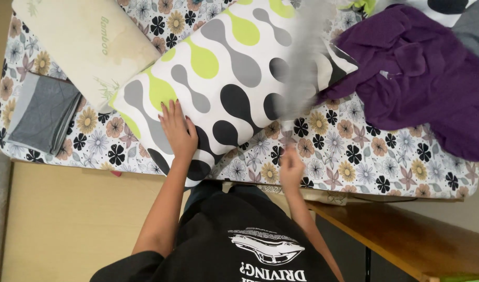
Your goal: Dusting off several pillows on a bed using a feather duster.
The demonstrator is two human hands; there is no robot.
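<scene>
A pillow (224, 78) in a white cover with grey, black and lime-green drop shapes lies slanted across a flower-print mattress (349, 156). My left hand (176, 129) rests flat on the pillow's near left end, fingers spread. My right hand (291, 168) is closed around the handle of a grey brush or duster (302, 62), which is blurred with motion and reaches up over the right part of the pillow.
A cream pillow (88, 42) lies at the far left, with a folded grey cloth (44, 112) beside it. A crumpled purple garment (417, 78) covers the right side of the mattress. A wooden bed frame edge (406, 235) runs below at right, beige floor (67, 219) at left.
</scene>
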